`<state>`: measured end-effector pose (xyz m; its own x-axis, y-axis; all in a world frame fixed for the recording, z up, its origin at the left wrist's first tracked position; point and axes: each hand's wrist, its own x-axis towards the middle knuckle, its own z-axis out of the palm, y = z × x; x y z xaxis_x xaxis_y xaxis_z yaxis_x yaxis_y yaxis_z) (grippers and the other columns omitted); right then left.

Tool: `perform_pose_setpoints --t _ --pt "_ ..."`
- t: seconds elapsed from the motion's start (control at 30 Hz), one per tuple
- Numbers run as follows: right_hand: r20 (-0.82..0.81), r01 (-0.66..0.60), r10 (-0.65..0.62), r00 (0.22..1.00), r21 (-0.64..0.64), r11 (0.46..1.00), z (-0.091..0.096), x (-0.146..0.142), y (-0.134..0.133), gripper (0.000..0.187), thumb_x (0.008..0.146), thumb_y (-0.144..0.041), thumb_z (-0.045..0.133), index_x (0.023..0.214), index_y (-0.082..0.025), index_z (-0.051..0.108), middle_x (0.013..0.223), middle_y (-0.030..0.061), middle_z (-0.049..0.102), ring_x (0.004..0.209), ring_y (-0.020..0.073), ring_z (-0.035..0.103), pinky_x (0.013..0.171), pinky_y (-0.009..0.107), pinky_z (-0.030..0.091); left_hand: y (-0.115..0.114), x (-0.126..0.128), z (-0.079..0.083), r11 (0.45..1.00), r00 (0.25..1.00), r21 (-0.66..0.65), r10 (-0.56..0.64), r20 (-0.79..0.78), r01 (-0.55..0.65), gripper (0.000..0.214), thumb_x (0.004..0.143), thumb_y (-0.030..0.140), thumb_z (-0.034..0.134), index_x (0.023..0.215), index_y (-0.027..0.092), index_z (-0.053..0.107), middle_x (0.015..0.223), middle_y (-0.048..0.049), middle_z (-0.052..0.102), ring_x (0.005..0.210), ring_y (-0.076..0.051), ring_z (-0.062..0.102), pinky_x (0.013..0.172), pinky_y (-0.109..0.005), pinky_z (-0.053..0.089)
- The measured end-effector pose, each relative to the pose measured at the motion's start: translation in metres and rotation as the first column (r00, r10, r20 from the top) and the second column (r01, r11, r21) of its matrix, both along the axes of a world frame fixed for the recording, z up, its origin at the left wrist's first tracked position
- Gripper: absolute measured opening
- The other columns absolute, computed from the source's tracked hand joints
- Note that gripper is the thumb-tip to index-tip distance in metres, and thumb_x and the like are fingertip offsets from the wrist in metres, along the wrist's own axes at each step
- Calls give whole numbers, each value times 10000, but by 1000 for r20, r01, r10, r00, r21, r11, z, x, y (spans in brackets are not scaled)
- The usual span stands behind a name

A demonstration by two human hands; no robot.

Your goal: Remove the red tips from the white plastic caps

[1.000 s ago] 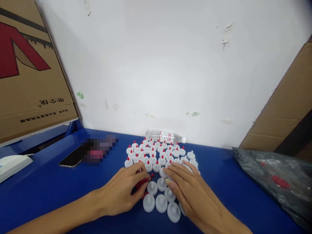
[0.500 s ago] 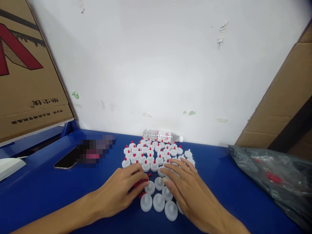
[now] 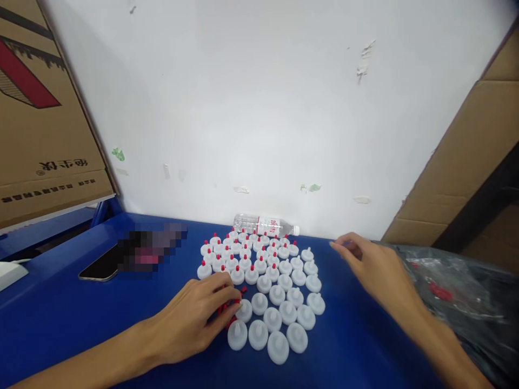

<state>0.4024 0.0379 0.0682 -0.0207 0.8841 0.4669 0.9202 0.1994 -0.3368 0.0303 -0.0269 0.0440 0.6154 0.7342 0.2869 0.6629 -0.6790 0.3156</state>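
Observation:
My left hand (image 3: 206,310) is closed in a pinch on a small red cap (image 3: 238,301), at the tip of a white round nozzle lid (image 3: 244,312). Loose red caps (image 3: 231,323) lie partly hidden under its fingers. Out to the right, my right hand (image 3: 365,262) is off the lids, its fingers loosely bent and nothing visible in them. White lids with bare nozzles (image 3: 272,320) stand in the near and right part of the group. Farther back, several lids wear red tips (image 3: 245,262).
Behind the lids a clear water bottle (image 3: 263,224) lies against the white wall. A phone (image 3: 99,263) rests on the blue table (image 3: 162,297) at left, beside a blurred patch. Grey plastic bagging (image 3: 466,319) covers the right side. Cardboard (image 3: 52,135) stands at left.
My right hand has lifted off the lids and moved right, uncovering several bare white ones. My left hand stays by the red caps. The view has shifted slightly.

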Motion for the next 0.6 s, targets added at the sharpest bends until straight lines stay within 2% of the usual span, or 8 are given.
perform_pose_setpoints --t 0.1,0.23,0.37,0.6 --pt "9 -13 14 1000 -62 998 -5 21 9 171 915 -417 631 895 -283 735 801 20 781 716 250 741 609 317 476 0 0 0 1000 1000 1 1 -9 -1 211 1095 231 450 1104 245 660 1036 -35 665 846 -176 649 701 -278 441" --pt "43 -86 94 995 -157 984 -11 25 11 106 850 -383 703 854 -291 758 813 11 793 744 257 753 608 316 477 -1 -1 1 1000 1000 12 -1 -5 2 214 1095 227 445 1102 247 657 1038 -35 665 840 -176 647 686 -280 426" --pt "82 -135 156 984 -226 965 -13 17 10 142 885 -379 687 789 -290 740 801 0 789 709 234 740 580 301 446 0 -2 -1 1000 1000 15 -7 0 7 212 1097 234 444 1098 251 655 1032 -35 662 842 -178 644 689 -278 429" --pt "152 -126 177 972 -294 947 -16 10 9 144 911 -353 687 792 -296 747 802 -10 779 721 219 727 572 279 407 0 -2 -3 999 1000 38 -3 24 2 215 1091 230 445 1095 246 659 1039 -42 659 858 -183 639 709 -279 448"
